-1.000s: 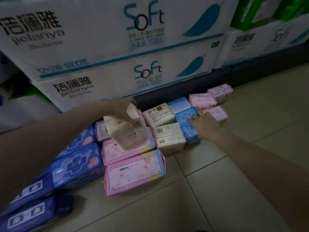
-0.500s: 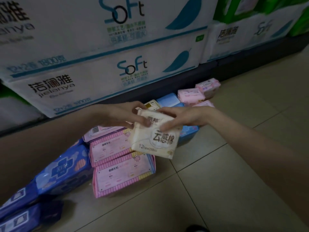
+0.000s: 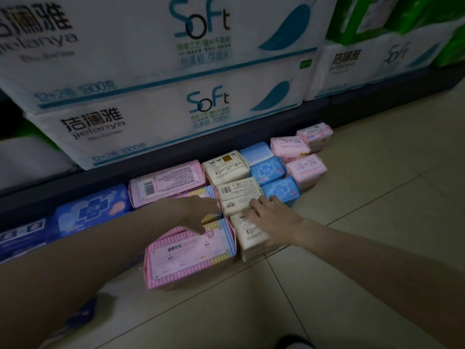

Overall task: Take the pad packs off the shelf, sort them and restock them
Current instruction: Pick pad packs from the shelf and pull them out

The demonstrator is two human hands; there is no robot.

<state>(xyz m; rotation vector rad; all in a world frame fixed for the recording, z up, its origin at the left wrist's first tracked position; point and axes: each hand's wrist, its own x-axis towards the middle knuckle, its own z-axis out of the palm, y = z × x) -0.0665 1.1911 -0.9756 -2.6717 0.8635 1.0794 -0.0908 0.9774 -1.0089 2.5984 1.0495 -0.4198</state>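
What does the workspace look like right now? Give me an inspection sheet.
Surface: beige tiled floor, packs lying in rows against the dark shelf base.
Job's things: cream pad packs, pink striped packs, light blue packs, pale pink packs, dark blue packs.
Clutter: nothing seen.
Hands: left hand flat over pink striped packs; right hand resting on the nearest cream pack.
Cables: nothing seen.
Surroundings: large white tissue bales on the shelf; green packaging upper right.

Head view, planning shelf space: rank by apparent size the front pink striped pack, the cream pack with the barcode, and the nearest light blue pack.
1. Front pink striped pack, though it lies nearest the camera.
2. Cream pack with the barcode.
3. Nearest light blue pack, close to the cream one.
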